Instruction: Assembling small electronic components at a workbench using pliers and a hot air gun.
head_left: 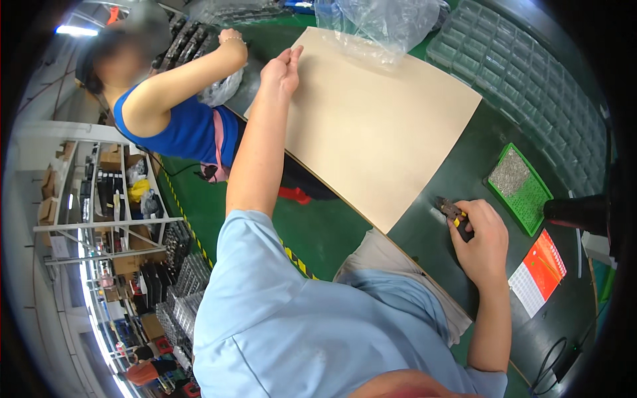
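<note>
My right hand (483,240) is closed around small cutting pliers (451,211) with black and yellow handles, their jaws pointing away to the far left over the dark green tabletop. My left hand (281,73) reaches far forward to the far left part of a large beige sheet (378,126), its fingers stretched out and nothing visible in them. Whether those fingertips touch the sheet I cannot tell. The sheet lies flat, and its near edge runs along the table's edge.
Clear plastic bags (381,23) cover the sheet's far edge. A clear compartment tray (517,73) stands at the far right. Nearer are a green tray (521,189) of small metal pieces and a red-and-white calendar card (541,272). A co-worker in blue (176,126) stands at left.
</note>
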